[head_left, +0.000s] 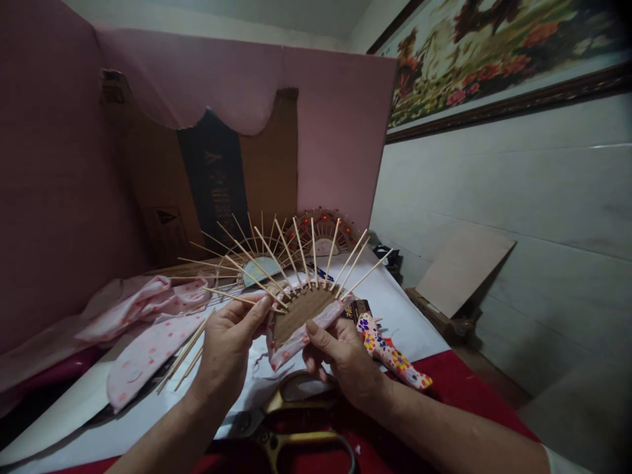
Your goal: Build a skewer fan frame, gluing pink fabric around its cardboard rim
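Note:
A half-round piece of brown cardboard (pixel 305 311), its edge wrapped in pink dotted cloth, is held up in front of me. Thin wooden sticks fan out from its curved side. My left hand (pixel 232 332) pinches a wooden stick (pixel 228 296) between thumb and forefinger at the left end of the curve. My right hand (pixel 340 352) grips the cloth-wrapped straight edge, thumb on the near face and fingers behind. Large scissors (pixel 276 438) with gold-coloured handles lie below the hands. Whether the left fingers also touch the cardboard is hidden.
Pink dotted cloth (pixel 143 352) and loose sticks (pixel 185 349) lie at left. Behind stand a similar stick fan with a pale blue centre (pixel 260 270) and a red-trimmed fan (pixel 323 247). A flowered stuffed cloth piece (pixel 392 355) lies at right, on the white sheet and red cloth (pixel 474 401).

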`<act>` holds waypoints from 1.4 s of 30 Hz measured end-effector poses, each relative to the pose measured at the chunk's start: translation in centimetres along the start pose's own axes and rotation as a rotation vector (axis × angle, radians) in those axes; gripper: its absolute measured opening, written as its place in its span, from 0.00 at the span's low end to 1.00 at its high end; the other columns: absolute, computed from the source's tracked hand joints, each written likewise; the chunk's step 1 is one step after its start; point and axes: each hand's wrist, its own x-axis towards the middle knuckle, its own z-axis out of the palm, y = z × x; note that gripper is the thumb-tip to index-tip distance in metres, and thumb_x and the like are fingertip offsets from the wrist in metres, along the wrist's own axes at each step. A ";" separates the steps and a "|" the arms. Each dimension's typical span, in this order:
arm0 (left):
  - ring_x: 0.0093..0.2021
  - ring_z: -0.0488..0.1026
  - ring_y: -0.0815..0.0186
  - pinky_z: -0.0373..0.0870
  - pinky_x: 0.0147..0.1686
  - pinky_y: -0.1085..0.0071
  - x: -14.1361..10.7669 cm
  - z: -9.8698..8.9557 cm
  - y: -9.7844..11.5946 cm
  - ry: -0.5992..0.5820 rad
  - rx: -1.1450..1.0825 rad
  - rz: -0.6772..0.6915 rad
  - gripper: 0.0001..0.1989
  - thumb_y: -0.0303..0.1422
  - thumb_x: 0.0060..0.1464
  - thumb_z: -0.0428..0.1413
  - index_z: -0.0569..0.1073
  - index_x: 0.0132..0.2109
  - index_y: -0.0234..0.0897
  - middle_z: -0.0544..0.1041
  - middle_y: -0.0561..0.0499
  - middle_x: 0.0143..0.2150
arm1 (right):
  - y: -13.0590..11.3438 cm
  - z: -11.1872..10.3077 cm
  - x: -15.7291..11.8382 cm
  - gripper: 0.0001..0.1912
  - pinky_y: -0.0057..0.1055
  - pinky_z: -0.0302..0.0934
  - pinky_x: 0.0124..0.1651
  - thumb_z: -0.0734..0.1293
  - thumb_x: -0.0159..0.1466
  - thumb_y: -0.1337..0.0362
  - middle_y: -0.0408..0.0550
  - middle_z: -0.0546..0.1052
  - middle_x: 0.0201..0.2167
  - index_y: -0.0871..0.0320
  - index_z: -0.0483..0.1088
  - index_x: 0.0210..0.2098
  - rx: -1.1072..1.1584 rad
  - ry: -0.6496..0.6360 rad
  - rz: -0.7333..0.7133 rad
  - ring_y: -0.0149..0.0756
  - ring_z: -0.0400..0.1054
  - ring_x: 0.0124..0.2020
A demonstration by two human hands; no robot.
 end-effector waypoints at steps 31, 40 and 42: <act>0.27 0.71 0.72 0.67 0.28 0.77 -0.1 0.0 -0.4 0.010 -0.015 0.022 0.06 0.32 0.47 0.62 0.77 0.32 0.33 0.78 0.52 0.27 | 0.4 -0.2 -0.2 0.19 0.18 0.48 0.14 0.67 0.59 0.52 0.41 0.68 0.13 0.63 0.67 0.24 0.035 0.000 0.024 0.20 0.55 0.11; 0.28 0.71 0.71 0.68 0.30 0.76 -0.1 -0.1 -0.5 -0.001 -0.005 0.032 0.06 0.33 0.48 0.61 0.77 0.32 0.34 0.79 0.52 0.28 | 0.3 -0.1 -0.1 0.19 0.18 0.48 0.13 0.67 0.58 0.52 0.41 0.68 0.12 0.64 0.67 0.24 0.041 0.003 0.031 0.20 0.55 0.11; 0.28 0.71 0.71 0.68 0.30 0.76 -0.2 0.0 -0.4 -0.004 -0.005 0.031 0.06 0.33 0.48 0.61 0.77 0.32 0.34 0.78 0.52 0.27 | 0.2 -0.1 -0.1 0.19 0.18 0.48 0.13 0.67 0.58 0.52 0.41 0.68 0.13 0.64 0.67 0.24 0.038 0.007 0.038 0.21 0.55 0.11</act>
